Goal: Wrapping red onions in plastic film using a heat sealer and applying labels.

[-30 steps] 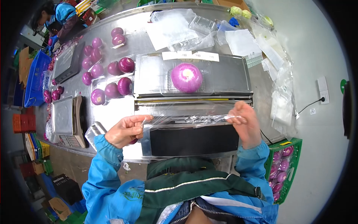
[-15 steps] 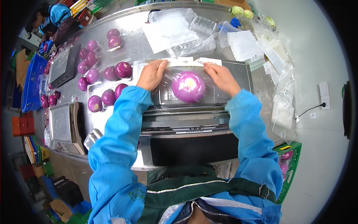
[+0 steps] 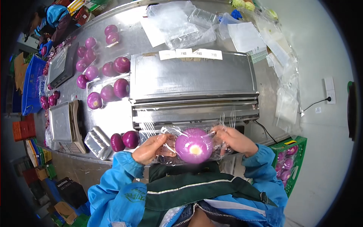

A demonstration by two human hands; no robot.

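A large purple onion [image 3: 194,145] sits under clear cling film [image 3: 177,132], close to my body at the table's front edge. My left hand [image 3: 153,148] grips the film at the onion's left side, and some of its fingers show through the plastic. On the other side my right hand [image 3: 233,140] is closed on the film, fingers partly hidden. Stretched strands of film run from both sides back to the front of a steel film-wrapping machine [image 3: 193,77]. Whether a tray lies beneath the onion is hard to see.
Onions in clear trays [image 3: 107,92] stand left of the machine. Two onions [image 3: 130,139] and stacked clear trays [image 3: 98,143] lie nearer, beside a scale [image 3: 62,121]. Papers [image 3: 245,38] and plastic lie behind. A green crate [image 3: 291,166] stands right. A co-worker [image 3: 56,19] is far left.
Both hands have come toward my body from the machine's far edge. The onion has moved off the machine top to its near side, with film stretched behind it.
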